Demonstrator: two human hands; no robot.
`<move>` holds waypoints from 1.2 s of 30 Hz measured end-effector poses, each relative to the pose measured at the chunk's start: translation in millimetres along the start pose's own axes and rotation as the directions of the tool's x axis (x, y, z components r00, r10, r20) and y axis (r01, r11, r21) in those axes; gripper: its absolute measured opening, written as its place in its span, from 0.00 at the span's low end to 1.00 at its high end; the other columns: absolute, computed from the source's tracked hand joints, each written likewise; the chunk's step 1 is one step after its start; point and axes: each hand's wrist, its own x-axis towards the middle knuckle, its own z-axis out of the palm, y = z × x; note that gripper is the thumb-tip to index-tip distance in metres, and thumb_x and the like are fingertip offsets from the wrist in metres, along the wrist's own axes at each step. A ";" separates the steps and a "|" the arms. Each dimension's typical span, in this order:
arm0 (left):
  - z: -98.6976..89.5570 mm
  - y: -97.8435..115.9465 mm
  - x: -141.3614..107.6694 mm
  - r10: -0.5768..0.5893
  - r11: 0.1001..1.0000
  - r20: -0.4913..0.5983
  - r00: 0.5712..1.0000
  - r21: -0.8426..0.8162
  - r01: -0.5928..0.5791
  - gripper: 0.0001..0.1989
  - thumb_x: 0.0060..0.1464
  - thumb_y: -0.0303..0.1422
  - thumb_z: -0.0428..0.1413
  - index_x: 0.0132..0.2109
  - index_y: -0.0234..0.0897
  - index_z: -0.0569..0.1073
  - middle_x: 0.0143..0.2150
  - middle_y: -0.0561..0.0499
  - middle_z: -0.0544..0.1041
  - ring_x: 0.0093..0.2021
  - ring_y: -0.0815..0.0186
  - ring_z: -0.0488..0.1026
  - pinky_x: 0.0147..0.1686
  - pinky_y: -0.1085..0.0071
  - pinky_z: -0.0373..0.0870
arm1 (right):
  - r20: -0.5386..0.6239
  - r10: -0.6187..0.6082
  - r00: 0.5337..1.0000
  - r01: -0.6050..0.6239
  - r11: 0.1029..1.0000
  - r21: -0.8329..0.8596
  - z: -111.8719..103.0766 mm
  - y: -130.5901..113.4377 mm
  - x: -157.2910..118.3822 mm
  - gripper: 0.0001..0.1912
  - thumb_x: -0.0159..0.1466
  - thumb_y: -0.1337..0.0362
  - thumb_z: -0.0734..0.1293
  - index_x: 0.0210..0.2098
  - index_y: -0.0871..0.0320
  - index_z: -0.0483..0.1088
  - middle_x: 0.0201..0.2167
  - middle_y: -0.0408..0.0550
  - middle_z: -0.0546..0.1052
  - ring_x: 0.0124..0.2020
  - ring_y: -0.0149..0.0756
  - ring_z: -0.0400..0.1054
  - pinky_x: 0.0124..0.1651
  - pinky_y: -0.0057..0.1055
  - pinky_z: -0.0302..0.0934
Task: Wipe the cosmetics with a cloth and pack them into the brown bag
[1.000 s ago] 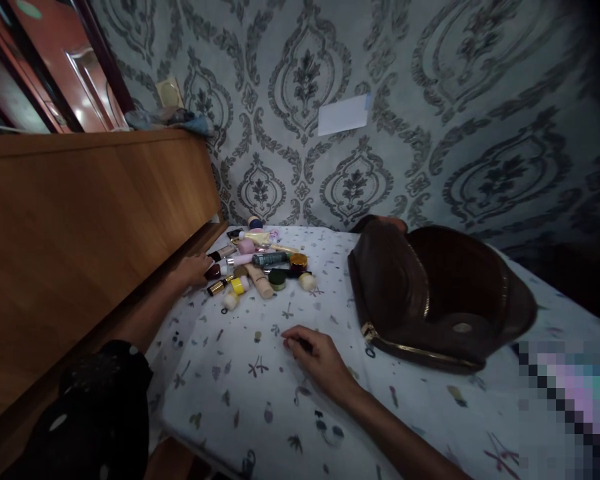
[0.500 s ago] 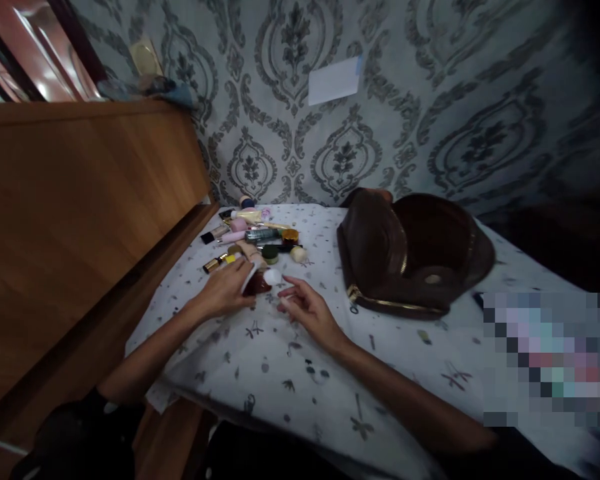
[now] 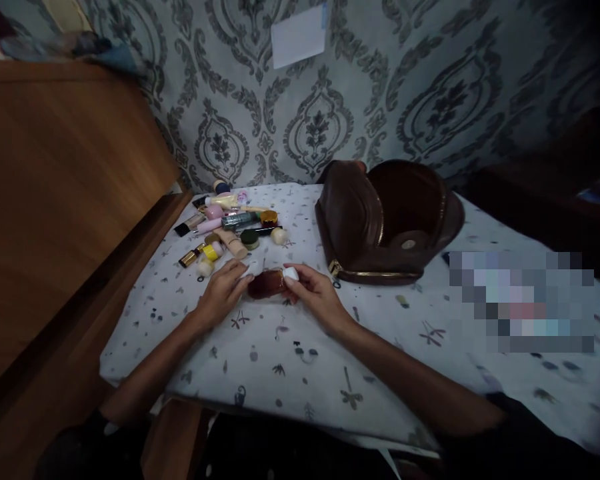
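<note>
Bottle (image 3: 265,285) of dark red lies on its side between a person's two hands, just below the frame's center. The left hand (image 3: 223,291), fingers curled, grips one end; the right hand (image 3: 321,298) pinches the white cap (image 3: 291,273). Cosmetics (image 3: 239,221) crowd center left; a brown bag (image 3: 350,223) gapes at center right.

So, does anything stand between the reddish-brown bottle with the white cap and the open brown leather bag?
Only the right hand visibly does, at the white cap on the bottle's right end. Loose cosmetics lie farther back, left of the bag.
</note>
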 end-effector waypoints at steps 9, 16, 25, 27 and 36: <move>26.6 23.0 13.6 0.267 0.954 0.015 0.964 0.140 -0.266 0.13 0.67 0.30 0.46 0.48 0.37 0.74 0.43 0.44 0.74 0.43 0.61 0.69 0.42 0.65 0.68 | 0.047 -0.043 0.998 0.047 0.996 -0.080 -5.1 -3.8 -2.0 0.20 0.62 0.49 0.67 0.46 0.57 0.72 0.31 0.46 0.76 0.30 0.35 0.70 0.30 0.30 0.66; 13.4 -7.2 -7.5 0.227 0.946 0.024 0.973 0.232 -0.227 0.12 0.66 0.28 0.46 0.48 0.38 0.73 0.43 0.44 0.74 0.43 0.61 0.69 0.41 0.65 0.69 | 0.035 -0.047 0.998 0.048 0.998 -0.035 -2.6 -6.6 -3.2 0.18 0.62 0.50 0.67 0.43 0.58 0.70 0.32 0.45 0.74 0.30 0.33 0.69 0.28 0.27 0.65; 9.3 -7.1 -30.9 0.162 0.943 0.010 0.987 0.294 -0.158 0.12 0.64 0.27 0.47 0.50 0.39 0.72 0.45 0.43 0.72 0.44 0.60 0.70 0.41 0.65 0.71 | 0.016 -0.045 0.999 0.046 0.998 -0.032 -3.1 -6.1 -2.2 0.20 0.61 0.49 0.68 0.43 0.57 0.72 0.30 0.44 0.74 0.27 0.32 0.68 0.28 0.28 0.65; 10.5 -1.5 -31.9 0.208 0.921 0.013 0.978 0.333 -0.201 0.13 0.63 0.26 0.48 0.52 0.39 0.71 0.46 0.42 0.72 0.45 0.59 0.70 0.40 0.64 0.72 | 0.009 -0.045 0.999 0.045 0.998 -0.043 -3.6 -6.4 -2.3 0.20 0.60 0.49 0.69 0.44 0.57 0.72 0.30 0.44 0.74 0.26 0.31 0.67 0.28 0.29 0.65; 21.1 25.4 -10.6 0.346 0.885 0.032 0.938 0.319 -0.338 0.13 0.64 0.27 0.49 0.55 0.34 0.68 0.51 0.37 0.71 0.52 0.54 0.67 0.48 0.56 0.71 | -0.012 -0.088 0.996 0.086 0.990 -0.108 -4.4 1.1 -3.9 0.19 0.60 0.54 0.69 0.48 0.57 0.72 0.35 0.46 0.76 0.34 0.34 0.69 0.37 0.31 0.65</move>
